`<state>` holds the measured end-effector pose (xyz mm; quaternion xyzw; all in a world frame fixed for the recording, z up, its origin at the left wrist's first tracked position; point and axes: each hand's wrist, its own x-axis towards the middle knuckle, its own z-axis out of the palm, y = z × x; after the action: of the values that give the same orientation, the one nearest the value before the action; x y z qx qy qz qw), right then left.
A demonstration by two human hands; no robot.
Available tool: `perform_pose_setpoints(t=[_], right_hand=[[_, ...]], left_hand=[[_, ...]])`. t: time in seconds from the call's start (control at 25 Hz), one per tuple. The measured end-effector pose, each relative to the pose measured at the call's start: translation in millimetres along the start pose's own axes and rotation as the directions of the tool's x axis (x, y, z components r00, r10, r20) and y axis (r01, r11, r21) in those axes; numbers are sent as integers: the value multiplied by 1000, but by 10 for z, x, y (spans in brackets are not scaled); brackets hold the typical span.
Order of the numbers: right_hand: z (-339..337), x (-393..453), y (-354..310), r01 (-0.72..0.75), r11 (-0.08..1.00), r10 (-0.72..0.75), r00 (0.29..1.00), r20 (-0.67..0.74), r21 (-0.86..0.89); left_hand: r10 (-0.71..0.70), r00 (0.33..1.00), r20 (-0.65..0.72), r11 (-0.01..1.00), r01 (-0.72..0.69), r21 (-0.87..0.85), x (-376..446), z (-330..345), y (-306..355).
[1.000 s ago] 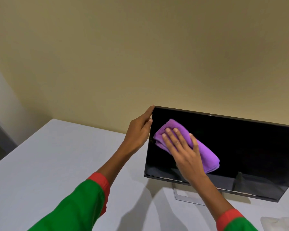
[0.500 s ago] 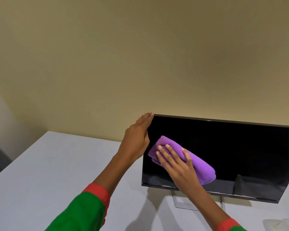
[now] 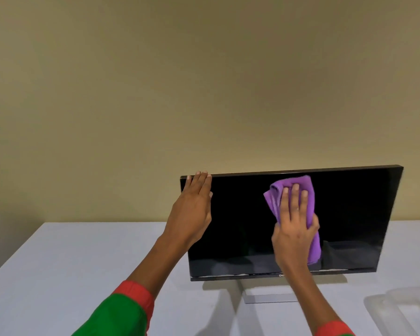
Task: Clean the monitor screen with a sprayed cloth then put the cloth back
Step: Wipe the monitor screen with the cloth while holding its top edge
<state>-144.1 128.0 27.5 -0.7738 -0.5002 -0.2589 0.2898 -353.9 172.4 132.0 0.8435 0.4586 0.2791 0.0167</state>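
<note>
Purple cloth [image 3: 309, 190] pressed against monitor screen [image 3: 240, 229]
Right hand [image 3: 293, 230] flat-fingered on the cloth; left hand [image 3: 192, 214] straight-fingered at the top-left corner

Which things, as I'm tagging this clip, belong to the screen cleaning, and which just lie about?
Job: monitor, purple cloth, right hand pressing it flat, left hand steadying the top left corner.
Lying about: clear plastic tray, white table.

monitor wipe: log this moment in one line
step: wiping | left hand: rests on monitor top-left corner | right hand: presses purple cloth flat on its upper middle | put-back: not yet done
</note>
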Motion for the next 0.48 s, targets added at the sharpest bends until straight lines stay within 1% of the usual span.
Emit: perform_pose_setpoints(t=[0.04,0.08,0.2,0.24,0.28,0.36,0.4,0.48], right_hand=[[13,-110,12,2,1000,-1,999,40,-7],[25,-213,16,43,999,-42,997,64,-17],[49,-342,-24,271,963,-271,960,77,5],[38,-305,-46,328,945,-328,942,68,18],[-1,-228,-39,356,934,-356,933,60,22],[-97,9,14,339,940,-340,939,43,28],[-145,143,89,292,956,-293,955,40,33],[-233,381,347,117,992,-119,991,55,39]], left_hand=[[29,999,20,1000,-29,-9,39,12,46],[56,997,45,998,-55,-16,87,31,107],[119,984,132,993,-116,-25,232,91,291],[128,980,156,992,-125,-28,272,102,345],[139,975,173,990,-136,-27,311,119,418],[146,971,192,989,-147,-12,371,146,520],[145,968,204,989,-147,-9,398,155,560],[142,959,246,989,-144,-9,445,167,610]])
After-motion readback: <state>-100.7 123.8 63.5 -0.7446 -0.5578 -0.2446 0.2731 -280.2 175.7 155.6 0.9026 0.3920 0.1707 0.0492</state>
